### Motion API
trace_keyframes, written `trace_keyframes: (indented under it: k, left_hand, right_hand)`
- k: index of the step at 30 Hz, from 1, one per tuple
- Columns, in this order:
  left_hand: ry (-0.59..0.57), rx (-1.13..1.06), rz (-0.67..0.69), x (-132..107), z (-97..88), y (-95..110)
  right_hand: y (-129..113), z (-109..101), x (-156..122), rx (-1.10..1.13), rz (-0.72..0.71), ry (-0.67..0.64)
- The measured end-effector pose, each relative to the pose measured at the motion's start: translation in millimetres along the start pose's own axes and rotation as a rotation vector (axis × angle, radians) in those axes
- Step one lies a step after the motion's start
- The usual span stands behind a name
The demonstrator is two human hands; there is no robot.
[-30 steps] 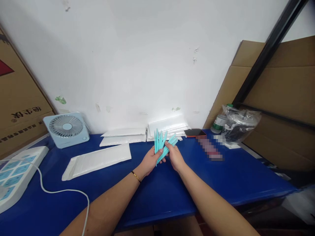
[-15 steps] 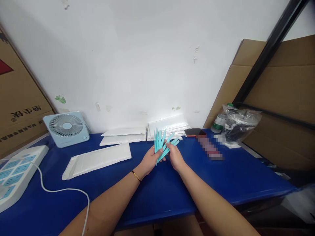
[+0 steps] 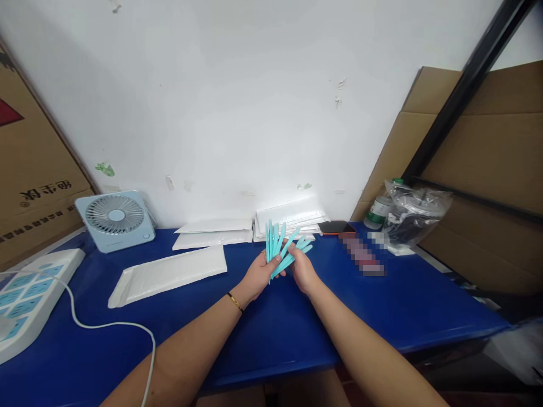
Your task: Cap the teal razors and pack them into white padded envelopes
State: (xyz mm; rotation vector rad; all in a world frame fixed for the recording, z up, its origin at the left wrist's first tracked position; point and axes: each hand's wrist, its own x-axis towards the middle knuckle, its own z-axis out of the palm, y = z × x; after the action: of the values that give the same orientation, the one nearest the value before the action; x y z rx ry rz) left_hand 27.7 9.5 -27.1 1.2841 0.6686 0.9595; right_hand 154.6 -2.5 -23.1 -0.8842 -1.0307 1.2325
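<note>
Biggest thing here, the white wall (image 3: 237, 102), and up against it runs the blue table (image 3: 360, 322). On the left towers a cardboard box (image 3: 34, 169) with a red patch and dark lettering; its inside is out of sight. More brown cardboard (image 3: 496, 124) stands on the right, behind a dark post (image 3: 460, 99). Down the scale now: a white multi-socket power strip (image 3: 46, 322), then a pale blue fan (image 3: 114, 217). White envelopes next, one (image 3: 169, 274) lying in front, a pair (image 3: 212, 234) and a pile (image 3: 292, 215) by the wall, contents hidden. A clear plastic bag (image 3: 418, 209) holds something dark, and beside it a green-capped bottle (image 3: 379, 212), its fill hard to judge. And centre stage, the hands! The left hand (image 3: 258, 277) is closed around a fanned bunch of turquoise strips (image 3: 270, 243), held above the table. The right hand (image 3: 304, 272), partly curled, grips the bunch's right side, thumb pressed on top. Smallest of all, a bracelet (image 3: 235, 302) circles the left wrist.
</note>
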Motion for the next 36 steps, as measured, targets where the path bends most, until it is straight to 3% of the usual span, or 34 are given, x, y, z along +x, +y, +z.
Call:
trace_keyframes:
  k: [4, 9, 14, 19, 25, 36]
  left_hand:
    - [-0.011, 0.007, 0.005, 0, -0.1, 1]
    - [-0.013, 0.076, 0.001, 0, -1.0, 1]
    - [-0.008, 0.154, -0.011, -1, 2.1, 5]
    - [0.01, 0.188, 0.0, -2, 3.0, 2]
    - [0.017, 0.061, -0.008, 1, 1.4, -5]
    - [-0.018, -0.176, -0.092, 3, 2.5, -6]
  right_hand:
    - [-2, 3, -1, 0.099, 0.029, -0.062]
    - [-6, 6, -2, 0.035, 0.027, 0.061]
    - [-10, 11, -5, -0.031, 0.008, 0.023]
    - [-4, 12, -4, -0.106, -0.011, 0.071]
    - [-1, 12, -2, -0.09, 0.035, 0.141]
    - [-3, 12, -3, -0.079, -0.035, 0.206]
